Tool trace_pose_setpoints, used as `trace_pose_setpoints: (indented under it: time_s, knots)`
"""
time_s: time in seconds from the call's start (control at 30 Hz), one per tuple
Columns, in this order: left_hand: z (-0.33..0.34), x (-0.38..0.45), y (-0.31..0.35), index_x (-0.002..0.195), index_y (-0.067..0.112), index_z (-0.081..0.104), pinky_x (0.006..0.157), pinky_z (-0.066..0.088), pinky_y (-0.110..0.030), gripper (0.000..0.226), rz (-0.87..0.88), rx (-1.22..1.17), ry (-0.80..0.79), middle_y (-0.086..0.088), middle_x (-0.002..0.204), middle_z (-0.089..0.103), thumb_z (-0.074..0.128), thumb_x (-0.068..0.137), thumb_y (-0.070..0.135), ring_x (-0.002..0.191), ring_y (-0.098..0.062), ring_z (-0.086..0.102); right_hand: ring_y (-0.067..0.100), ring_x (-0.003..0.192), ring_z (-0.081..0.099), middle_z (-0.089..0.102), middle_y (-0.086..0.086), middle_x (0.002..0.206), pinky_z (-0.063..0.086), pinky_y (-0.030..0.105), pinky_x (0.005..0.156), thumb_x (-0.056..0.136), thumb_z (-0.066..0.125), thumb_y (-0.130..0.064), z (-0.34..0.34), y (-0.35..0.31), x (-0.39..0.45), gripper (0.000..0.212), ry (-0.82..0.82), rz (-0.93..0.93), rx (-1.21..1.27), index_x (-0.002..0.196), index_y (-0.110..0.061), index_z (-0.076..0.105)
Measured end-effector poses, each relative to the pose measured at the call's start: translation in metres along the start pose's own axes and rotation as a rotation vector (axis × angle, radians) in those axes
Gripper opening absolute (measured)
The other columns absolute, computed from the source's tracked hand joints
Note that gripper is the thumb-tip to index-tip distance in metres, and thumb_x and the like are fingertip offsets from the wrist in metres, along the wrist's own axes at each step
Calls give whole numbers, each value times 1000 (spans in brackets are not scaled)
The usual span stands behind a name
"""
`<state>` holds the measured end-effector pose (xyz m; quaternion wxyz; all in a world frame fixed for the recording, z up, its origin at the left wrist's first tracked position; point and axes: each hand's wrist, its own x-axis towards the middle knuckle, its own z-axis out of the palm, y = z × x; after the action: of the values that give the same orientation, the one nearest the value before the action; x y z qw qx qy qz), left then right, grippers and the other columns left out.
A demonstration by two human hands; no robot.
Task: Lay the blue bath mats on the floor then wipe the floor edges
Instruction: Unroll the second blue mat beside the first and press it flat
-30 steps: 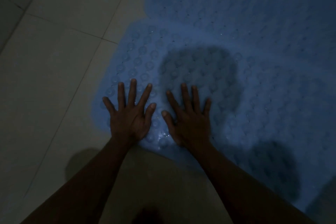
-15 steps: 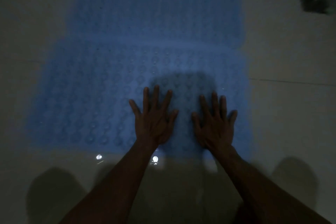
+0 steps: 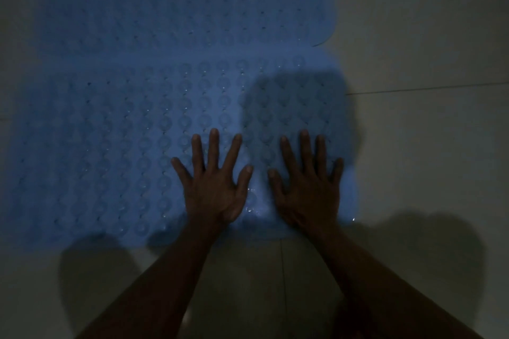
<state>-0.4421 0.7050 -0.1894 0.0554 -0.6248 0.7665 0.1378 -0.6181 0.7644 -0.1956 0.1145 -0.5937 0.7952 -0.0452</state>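
Head view, dim light: both hands lie flat, palms down, on the near blue bath mat [image 3: 115, 146], which is spread on the pale tiled floor [image 3: 427, 159]. The left hand [image 3: 214, 187] has its fingers fanned wide and straight, gripping nothing; its heel sits close to the near mat's front edge. The right hand [image 3: 307, 190] lies just beside it, thumbs nearly meeting but apart — equally splayed, equally empty — and its little finger reaches toward the near mat's right edge. Both forearms run back from the near mat across bare tile to the bottom of the frame.

The near mat is covered in rows of round bumps (a few catch small glints of light between the two hands). Behind it, along its far edge, lies a second blue mat [image 3: 179, 3] of the same pattern; whether the two overlap or merely touch cannot be told in this light. That far mat's rounded right corner ends a little short of the near mat's right edge.

Soft dark shadows fall on the near mat beyond the right hand and on the tile in front of the mat's front edge — one to each side of the arms. A thin grout line [image 3: 427, 88] runs off to the right of the near mat.
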Motion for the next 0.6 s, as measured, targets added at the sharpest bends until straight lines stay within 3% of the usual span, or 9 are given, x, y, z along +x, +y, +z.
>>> trace_pose_setpoints:
  time_s: [0.2, 0.37, 0.5, 0.6]
  knots:
    - [-3, 0, 2, 156, 47, -7, 115, -4, -72, 65, 15, 1, -12, 3, 168, -16, 17, 100, 68, 152, -28, -22, 28, 154, -6, -1, 0, 167, 6, 64, 117, 97, 29, -65, -1, 1, 2, 70, -18, -10, 2, 158, -36, 10]
    - [-10, 2, 0, 154, 50, -14, 115, -6, -72, 65, 7, -2, -72, 3, 166, -21, 11, 98, 71, 151, -29, -24, 29, 154, 4, 11, 1, 167, 11, 64, 116, 96, 33, -65, -3, -3, 3, 67, -5, 3, 9, 156, -38, 23]
    - [-23, 12, 5, 157, 41, 15, 115, 9, -70, 69, 26, 58, 27, -7, 166, 16, 18, 97, 73, 152, -36, 11, 33, 144, 31, 38, 4, 157, 19, 63, 115, 91, 42, -62, -16, -1, 22, 63, 50, 33, 56, 149, -37, 41]
    - [-29, 37, 19, 157, 39, 17, 117, 6, -68, 70, 24, -7, 41, -6, 166, 15, 19, 96, 73, 152, -35, 11, 31, 146, 26, 32, 4, 159, 15, 61, 117, 92, 41, -62, -29, 4, 51, 64, 61, 107, 103, 152, -38, 32]
